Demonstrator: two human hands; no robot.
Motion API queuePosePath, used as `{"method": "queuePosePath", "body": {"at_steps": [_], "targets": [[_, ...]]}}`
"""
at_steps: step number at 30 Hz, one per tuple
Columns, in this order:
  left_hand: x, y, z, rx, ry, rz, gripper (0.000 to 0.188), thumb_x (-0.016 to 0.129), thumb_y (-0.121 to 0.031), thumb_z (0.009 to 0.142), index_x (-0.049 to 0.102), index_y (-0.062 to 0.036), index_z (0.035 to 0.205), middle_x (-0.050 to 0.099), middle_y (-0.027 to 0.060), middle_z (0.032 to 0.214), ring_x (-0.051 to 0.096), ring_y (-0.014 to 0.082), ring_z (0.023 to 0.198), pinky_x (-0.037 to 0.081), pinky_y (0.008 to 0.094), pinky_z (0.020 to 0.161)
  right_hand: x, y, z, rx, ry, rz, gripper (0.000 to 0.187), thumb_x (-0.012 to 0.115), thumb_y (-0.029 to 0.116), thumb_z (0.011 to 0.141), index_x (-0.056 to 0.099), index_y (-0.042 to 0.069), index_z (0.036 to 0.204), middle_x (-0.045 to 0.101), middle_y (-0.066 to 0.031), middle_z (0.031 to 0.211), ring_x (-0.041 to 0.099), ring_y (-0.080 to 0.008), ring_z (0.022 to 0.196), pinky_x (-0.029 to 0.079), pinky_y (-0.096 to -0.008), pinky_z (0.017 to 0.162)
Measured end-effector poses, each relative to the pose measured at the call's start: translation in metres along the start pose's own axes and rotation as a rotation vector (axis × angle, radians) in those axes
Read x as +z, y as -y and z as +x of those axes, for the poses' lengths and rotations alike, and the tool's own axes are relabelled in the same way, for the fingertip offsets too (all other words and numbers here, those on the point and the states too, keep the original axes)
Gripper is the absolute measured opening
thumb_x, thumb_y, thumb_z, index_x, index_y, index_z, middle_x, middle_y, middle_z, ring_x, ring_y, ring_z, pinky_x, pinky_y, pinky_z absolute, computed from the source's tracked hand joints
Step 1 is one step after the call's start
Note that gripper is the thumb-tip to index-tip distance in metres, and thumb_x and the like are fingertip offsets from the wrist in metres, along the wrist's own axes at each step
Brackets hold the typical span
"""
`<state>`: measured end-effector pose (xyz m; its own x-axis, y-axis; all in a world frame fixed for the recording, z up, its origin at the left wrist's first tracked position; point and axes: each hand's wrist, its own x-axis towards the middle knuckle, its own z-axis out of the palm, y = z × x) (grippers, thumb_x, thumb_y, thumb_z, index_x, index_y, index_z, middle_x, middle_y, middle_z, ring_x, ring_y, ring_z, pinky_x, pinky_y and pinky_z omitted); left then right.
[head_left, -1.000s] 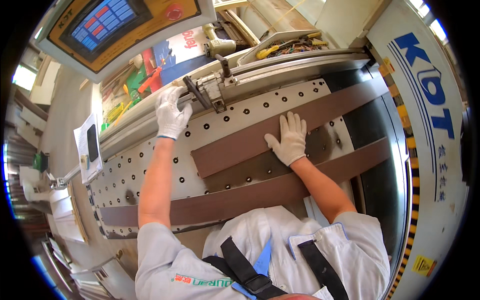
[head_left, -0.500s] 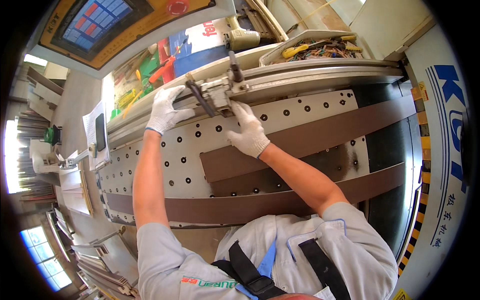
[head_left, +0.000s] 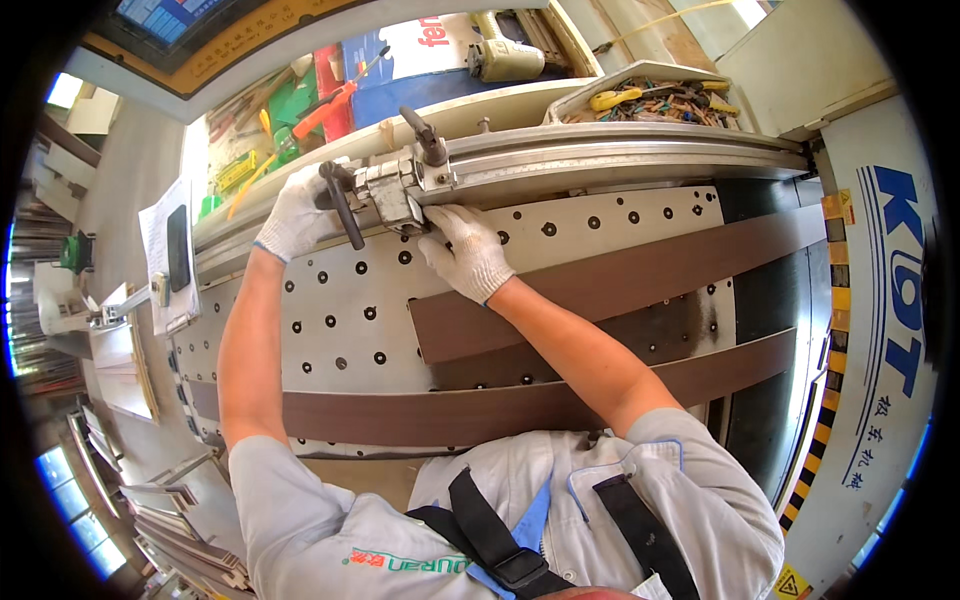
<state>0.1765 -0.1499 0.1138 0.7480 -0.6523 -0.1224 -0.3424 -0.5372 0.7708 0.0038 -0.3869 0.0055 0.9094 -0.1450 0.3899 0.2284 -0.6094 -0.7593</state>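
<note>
Both my hands wear white gloves. My left hand (head_left: 292,213) is closed on the black lever handle (head_left: 340,202) of a metal stop block (head_left: 392,190) that rides on the long fence rail (head_left: 620,150). My right hand (head_left: 466,250) presses its fingers against the underside of that block, on the white perforated machine table (head_left: 330,300). A wide brown board (head_left: 620,285) lies on the table to the right of my right hand. A second, narrower brown strip (head_left: 480,412) lies closer to my body.
A tray of screws and small tools (head_left: 655,97) and a cordless drill (head_left: 505,57) sit behind the rail. Coloured tools (head_left: 290,115) lie at the back left. A clipboard with a black phone (head_left: 172,250) hangs at the left. A cabinet with a yellow-black striped edge (head_left: 835,330) stands at the right.
My right hand left the wide brown board and moved up to the stop block on the rail. My left hand stayed at the block's lever. My view shifted towards the rail.
</note>
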Motion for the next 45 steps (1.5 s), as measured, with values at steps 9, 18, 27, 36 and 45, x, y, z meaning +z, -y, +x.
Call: {"method": "queuePosePath", "body": {"at_steps": [9, 18, 27, 36, 45], "targets": [[0.02, 0.011, 0.018, 0.201, -0.285, 0.424, 0.067, 0.099, -0.046, 0.065, 0.081, -0.004, 0.113, 0.08, 0.0178, 0.111, 0.076, 0.0355, 0.104, 0.059, 0.0435, 0.097, 0.001, 0.001, -0.002, 0.166, -0.207, 0.036, 0.032, 0.081, 0.017, 0.088, 0.073, 0.001, 0.114, 0.074, -0.0199, 0.114, 0.069, -0.0415, 0.111, 0.055, -0.0502, 0.1], [0.023, 0.024, 0.022, 0.171, -0.323, 0.437, 0.072, 0.099, -0.055, 0.064, 0.08, -0.0045, 0.112, 0.079, 0.017, 0.109, 0.075, 0.0361, 0.106, 0.056, 0.0442, 0.099, -0.002, 0.0, -0.004, 0.204, -0.2, 0.022, 0.034, 0.082, 0.018, 0.09, 0.073, -0.001, 0.116, 0.075, -0.0201, 0.117, 0.071, -0.0398, 0.111, 0.057, -0.0464, 0.097], [0.026, 0.014, 0.019, 0.212, -0.339, 0.558, 0.061, 0.095, -0.052, 0.069, 0.079, -0.0066, 0.106, 0.078, 0.0156, 0.106, 0.073, 0.037, 0.105, 0.054, 0.0465, 0.097, -0.002, -0.002, -0.004, 0.202, -0.208, 0.033, 0.032, 0.081, 0.017, 0.091, 0.073, -0.001, 0.116, 0.074, -0.0205, 0.116, 0.071, -0.0401, 0.108, 0.058, -0.0462, 0.096], [0.028, 0.013, 0.019, 0.252, -0.307, 0.501, 0.056, 0.094, -0.041, 0.072, 0.079, -0.0063, 0.114, 0.078, 0.0158, 0.108, 0.075, 0.0367, 0.103, 0.059, 0.0459, 0.095, -0.003, -0.001, -0.004, 0.22, -0.189, 0.018, 0.032, 0.08, 0.017, 0.091, 0.072, 0.0, 0.117, 0.073, -0.0212, 0.117, 0.07, -0.0411, 0.111, 0.058, -0.0472, 0.097], [0.026, -0.011, 0.024, 0.323, -0.096, 0.162, 0.057, 0.09, -0.007, 0.072, 0.074, -0.0051, 0.128, 0.078, 0.0164, 0.111, 0.078, 0.0325, 0.103, 0.063, 0.0403, 0.095, -0.002, -0.003, -0.004, 0.198, -0.189, 0.008, 0.032, 0.079, 0.017, 0.091, 0.072, 0.0, 0.117, 0.073, -0.0213, 0.116, 0.07, -0.0413, 0.111, 0.057, -0.0484, 0.098]]}}
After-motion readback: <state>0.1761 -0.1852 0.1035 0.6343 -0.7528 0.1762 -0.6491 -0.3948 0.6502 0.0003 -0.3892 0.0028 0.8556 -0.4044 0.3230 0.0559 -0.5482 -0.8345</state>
